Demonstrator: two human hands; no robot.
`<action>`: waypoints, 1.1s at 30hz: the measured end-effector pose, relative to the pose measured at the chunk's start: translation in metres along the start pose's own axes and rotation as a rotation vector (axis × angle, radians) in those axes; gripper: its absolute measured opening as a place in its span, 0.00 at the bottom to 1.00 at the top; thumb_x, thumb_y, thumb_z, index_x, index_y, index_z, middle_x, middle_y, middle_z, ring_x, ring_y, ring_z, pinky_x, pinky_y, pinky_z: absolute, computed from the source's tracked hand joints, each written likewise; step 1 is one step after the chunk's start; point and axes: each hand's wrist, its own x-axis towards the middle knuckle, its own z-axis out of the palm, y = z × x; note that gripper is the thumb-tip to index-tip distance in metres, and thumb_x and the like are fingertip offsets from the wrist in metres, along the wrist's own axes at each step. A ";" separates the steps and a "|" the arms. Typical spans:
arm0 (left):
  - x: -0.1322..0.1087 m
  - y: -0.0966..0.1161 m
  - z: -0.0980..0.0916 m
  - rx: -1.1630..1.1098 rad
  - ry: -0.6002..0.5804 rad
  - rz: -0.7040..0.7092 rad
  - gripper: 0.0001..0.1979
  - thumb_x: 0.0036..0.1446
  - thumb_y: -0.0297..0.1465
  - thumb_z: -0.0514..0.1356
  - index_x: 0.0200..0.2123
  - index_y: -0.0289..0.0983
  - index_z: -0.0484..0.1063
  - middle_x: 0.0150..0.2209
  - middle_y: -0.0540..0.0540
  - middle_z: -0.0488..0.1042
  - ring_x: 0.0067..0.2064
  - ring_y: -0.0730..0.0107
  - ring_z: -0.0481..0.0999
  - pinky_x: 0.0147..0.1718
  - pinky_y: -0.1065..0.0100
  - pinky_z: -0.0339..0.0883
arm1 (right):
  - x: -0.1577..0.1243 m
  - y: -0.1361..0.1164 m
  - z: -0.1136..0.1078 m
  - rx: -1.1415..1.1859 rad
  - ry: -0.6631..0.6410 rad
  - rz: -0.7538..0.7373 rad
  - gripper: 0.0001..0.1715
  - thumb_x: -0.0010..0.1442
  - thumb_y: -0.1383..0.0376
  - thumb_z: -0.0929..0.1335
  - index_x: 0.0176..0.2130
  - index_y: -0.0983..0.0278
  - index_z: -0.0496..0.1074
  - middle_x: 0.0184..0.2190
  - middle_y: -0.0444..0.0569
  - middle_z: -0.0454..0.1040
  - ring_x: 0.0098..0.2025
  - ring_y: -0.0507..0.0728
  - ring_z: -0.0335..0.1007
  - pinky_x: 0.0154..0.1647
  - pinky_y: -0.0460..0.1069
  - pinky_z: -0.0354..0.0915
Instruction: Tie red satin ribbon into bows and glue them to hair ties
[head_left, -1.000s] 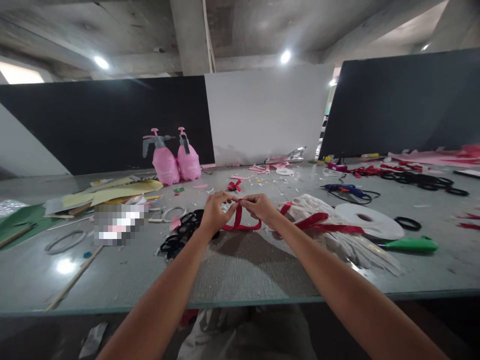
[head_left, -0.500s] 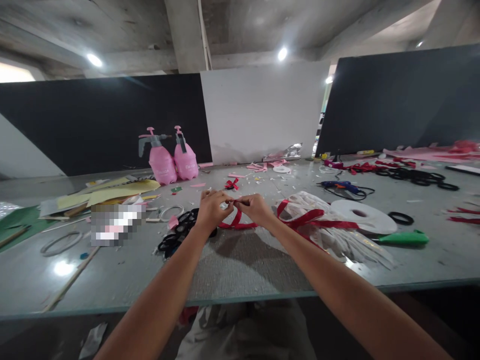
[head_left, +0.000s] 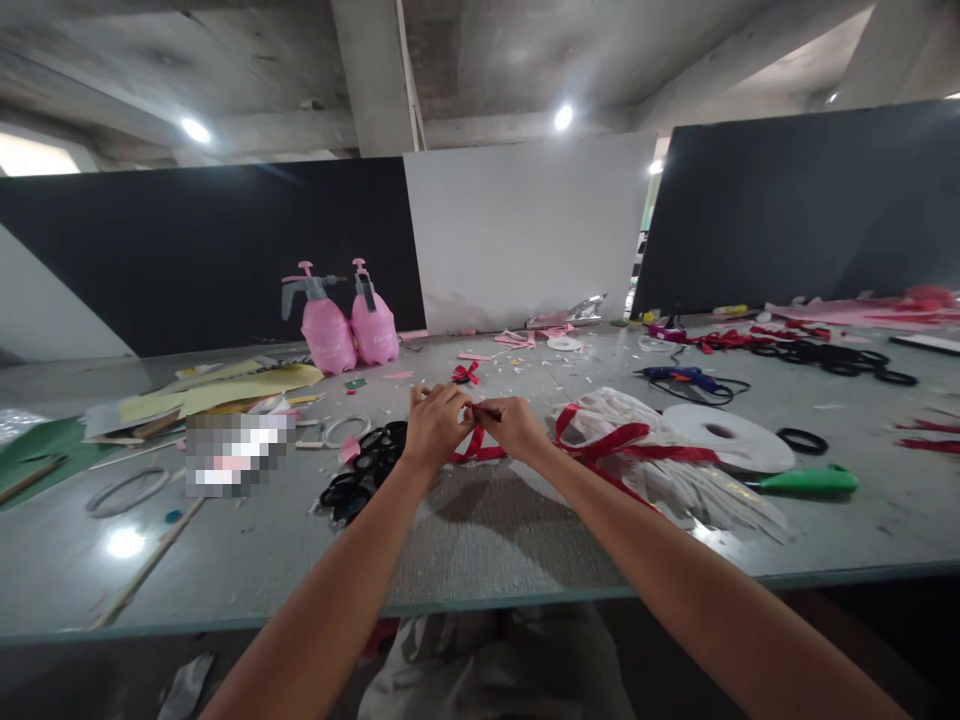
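Observation:
Over the middle of the table, my left hand (head_left: 437, 425) and my right hand (head_left: 516, 425) meet fingertip to fingertip, both pinching a red ribbon (head_left: 475, 443). A loop of the ribbon hangs below my fingers and runs to the right behind my right hand. What exactly the fingertips do with it is hidden. Just beyond my hands lies a small red bow (head_left: 465, 373). Black hair ties (head_left: 361, 470) are heaped beside my left wrist. To the right, more red ribbon (head_left: 611, 437) lies across a bundle of white strips (head_left: 626, 405).
A white ribbon roll (head_left: 757, 442), a green-handled tool (head_left: 810, 481) and a blue glue gun (head_left: 686, 377) lie at right. Two pink spray bottles (head_left: 330, 335) stand at the back left. Yellow paper (head_left: 247, 388) and a wooden stick (head_left: 150, 568) are at left. Scraps litter the back.
Both hands have shifted slightly right and closer together, still pinching the ribbon. The ribbon loop below them looks smaller. The camera view has tilted a little.

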 end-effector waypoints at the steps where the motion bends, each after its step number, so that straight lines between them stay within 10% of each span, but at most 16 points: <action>1: 0.000 0.001 0.000 0.005 0.000 -0.001 0.04 0.54 0.29 0.56 0.33 0.40 0.71 0.35 0.47 0.74 0.39 0.65 0.71 0.47 0.58 0.50 | 0.000 0.000 0.000 -0.003 -0.002 -0.006 0.15 0.57 0.66 0.61 0.25 0.68 0.72 0.19 0.42 0.62 0.23 0.48 0.54 0.24 0.43 0.48; 33: -0.003 -0.005 0.004 -0.370 -0.008 -0.162 0.08 0.56 0.31 0.54 0.31 0.38 0.73 0.31 0.50 0.74 0.28 0.74 0.68 0.39 0.67 0.58 | 0.003 -0.004 -0.009 0.004 -0.002 -0.017 0.19 0.59 0.59 0.61 0.25 0.67 0.71 0.19 0.42 0.62 0.24 0.49 0.54 0.25 0.43 0.50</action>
